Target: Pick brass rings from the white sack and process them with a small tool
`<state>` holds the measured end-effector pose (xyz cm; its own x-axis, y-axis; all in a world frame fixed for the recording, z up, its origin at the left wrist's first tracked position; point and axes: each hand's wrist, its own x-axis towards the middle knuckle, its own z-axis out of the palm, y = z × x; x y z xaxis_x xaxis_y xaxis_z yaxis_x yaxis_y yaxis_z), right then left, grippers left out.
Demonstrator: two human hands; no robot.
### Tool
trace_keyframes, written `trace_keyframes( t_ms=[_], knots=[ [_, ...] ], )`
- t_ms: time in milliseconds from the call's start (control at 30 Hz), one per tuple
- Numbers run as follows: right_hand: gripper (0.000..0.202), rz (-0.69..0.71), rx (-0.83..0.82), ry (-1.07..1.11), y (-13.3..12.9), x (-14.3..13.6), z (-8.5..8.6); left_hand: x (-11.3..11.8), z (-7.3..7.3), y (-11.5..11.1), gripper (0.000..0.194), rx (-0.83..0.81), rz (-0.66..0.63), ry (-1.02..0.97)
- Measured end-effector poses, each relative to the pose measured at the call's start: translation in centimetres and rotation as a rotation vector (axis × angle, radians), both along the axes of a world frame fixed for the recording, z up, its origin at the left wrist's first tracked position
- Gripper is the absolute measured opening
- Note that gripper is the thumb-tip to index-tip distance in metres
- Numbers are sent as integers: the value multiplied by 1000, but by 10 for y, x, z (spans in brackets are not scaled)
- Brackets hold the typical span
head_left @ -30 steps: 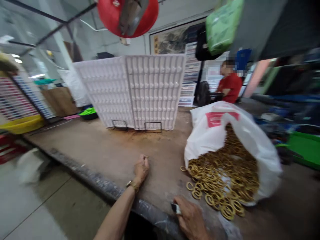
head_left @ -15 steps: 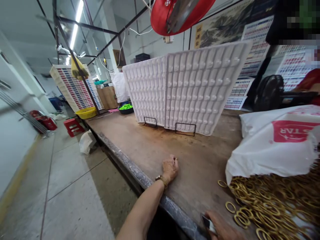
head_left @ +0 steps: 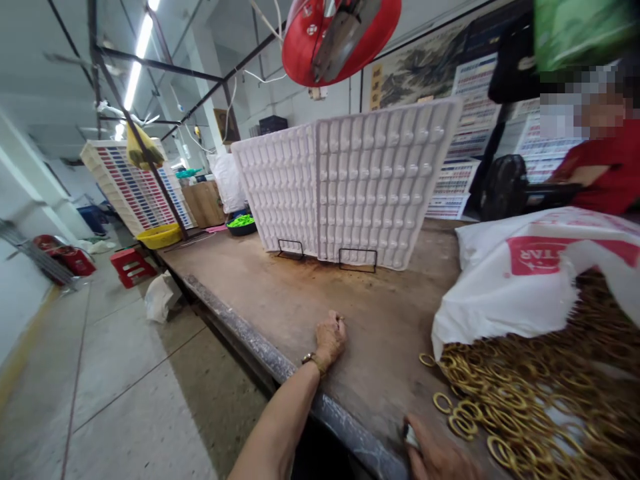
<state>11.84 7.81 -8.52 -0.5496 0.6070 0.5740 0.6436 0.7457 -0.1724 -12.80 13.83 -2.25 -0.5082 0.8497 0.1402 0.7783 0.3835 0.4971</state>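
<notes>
My left hand point(head_left: 331, 339) rests on the brown tabletop point(head_left: 280, 293), its fingers curled closed. What lies in the fingers, if anything, is too small to make out. A watch point(head_left: 314, 361) circles that wrist. Close to the table's front edge, my right hand point(head_left: 436, 453) is closed around a small black-and-silver object point(head_left: 410, 433), whose kind I cannot tell. Just right of this hand lie loose gold-coloured rings point(head_left: 463, 419), part of a large heap spilling from a white bag point(head_left: 500, 300) with red print.
Two white moulded trays point(head_left: 370, 187) lean upright on black wire stands point(head_left: 357, 260). A red lamp shade point(head_left: 340, 40) hangs above. At the table's far end are a yellow basin point(head_left: 159, 236) and a bowl of green pieces point(head_left: 241, 223). A person in red point(head_left: 600, 177) sits at right.
The view has turned to the right, so the scene sits further left. More of the ring heap and of the person in red shows. Both hands keep much the same pose.
</notes>
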Motion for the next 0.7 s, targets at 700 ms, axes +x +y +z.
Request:
trace_keyframes(
  t_ms=[700],
  knots=[
    [20,-42,-690,566,-17,-15,67,101,7,-134,30,180,-168,-1030]
  ],
)
